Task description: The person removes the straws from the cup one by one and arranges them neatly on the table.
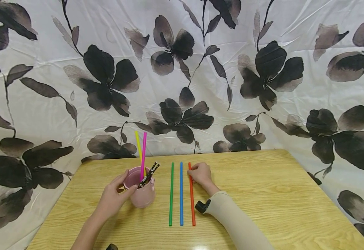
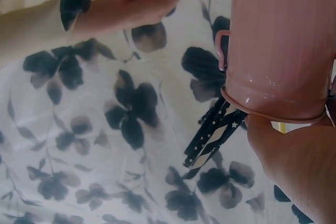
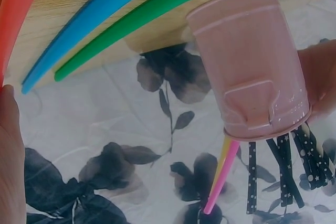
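Note:
My left hand (image 1: 114, 194) grips the rim of a small pink metal bucket (image 1: 143, 198) on the left half of the table, its thumb on the near side. Inside the bucket stand a tall yellow straw (image 1: 138, 143), a tall magenta straw (image 1: 143, 152) and several shorter black straws (image 1: 152, 171) with white patterns. A green straw (image 1: 171, 194), a blue straw (image 1: 181, 194) and a red straw (image 1: 192, 205) lie side by side to the bucket's right. Near its far end, my right hand (image 1: 201, 173) pinches the red straw between thumb and fingers.
Light wood-patterned table (image 1: 263, 194) carries everything. Behind it hangs a white cloth (image 1: 225, 114) printed with dark flowers. A small black device (image 1: 202, 206) sits at the right wrist, over the beige sleeve (image 1: 231, 215).

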Demonstrator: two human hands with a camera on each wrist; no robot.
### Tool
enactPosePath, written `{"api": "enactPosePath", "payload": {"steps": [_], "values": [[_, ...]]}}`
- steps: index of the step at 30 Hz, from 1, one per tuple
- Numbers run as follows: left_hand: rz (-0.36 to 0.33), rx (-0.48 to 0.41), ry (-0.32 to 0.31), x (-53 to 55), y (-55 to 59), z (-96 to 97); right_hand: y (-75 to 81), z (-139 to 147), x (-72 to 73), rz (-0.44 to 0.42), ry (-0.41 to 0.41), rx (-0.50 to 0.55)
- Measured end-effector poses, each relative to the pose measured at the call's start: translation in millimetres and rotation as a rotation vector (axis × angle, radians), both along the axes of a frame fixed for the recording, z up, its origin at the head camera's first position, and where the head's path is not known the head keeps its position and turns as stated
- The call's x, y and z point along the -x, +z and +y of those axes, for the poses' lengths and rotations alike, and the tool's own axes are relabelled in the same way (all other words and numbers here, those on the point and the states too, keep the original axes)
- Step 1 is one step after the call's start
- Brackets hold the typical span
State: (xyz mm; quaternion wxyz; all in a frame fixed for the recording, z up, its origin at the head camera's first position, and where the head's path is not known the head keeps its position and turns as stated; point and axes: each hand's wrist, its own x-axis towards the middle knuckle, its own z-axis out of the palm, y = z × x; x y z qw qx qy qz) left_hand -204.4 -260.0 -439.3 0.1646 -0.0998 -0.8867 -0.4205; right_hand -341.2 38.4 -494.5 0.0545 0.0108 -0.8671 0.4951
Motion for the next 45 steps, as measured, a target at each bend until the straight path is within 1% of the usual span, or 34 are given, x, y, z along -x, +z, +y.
{"api": "enactPosePath", "payload": {"steps": [7,24,28,30,34,36,40,42,45], "values": [[0.008,0.011,0.007,0.2,-0.7,0.3,0.6,0,-0.8,0.01,0.002,0.006],[-0.012,0.001,0.008,-0.6,0.0,1.3,-0.7,1,0.0,0.007,-0.001,0.039],[-0.012,-0.001,0.009,-0.4,0.2,1.5,-0.8,1,0.0,0.013,-0.013,0.08],[-0.005,0.001,0.01,-0.2,0.3,1.4,1.9,1,-0.1,0.038,-0.031,0.082],[0.011,0.008,0.011,-0.2,0.5,1.4,14.4,0,-1.6,0.102,-0.034,0.068],[0.015,0.011,0.011,-0.2,0.6,1.5,24.2,-2,-3.1,0.125,-0.01,0.068],[0.009,0.009,0.003,-0.7,1.3,1.5,49.1,-11,-8.3,0.111,0.089,0.16],[0.004,0.006,-0.001,-0.9,1.5,1.4,63.0,-18,-10.6,0.098,0.151,0.201],[-0.001,0.007,-0.002,-0.8,1.5,1.1,82.5,-27,-11.3,0.088,0.246,0.224]]}}
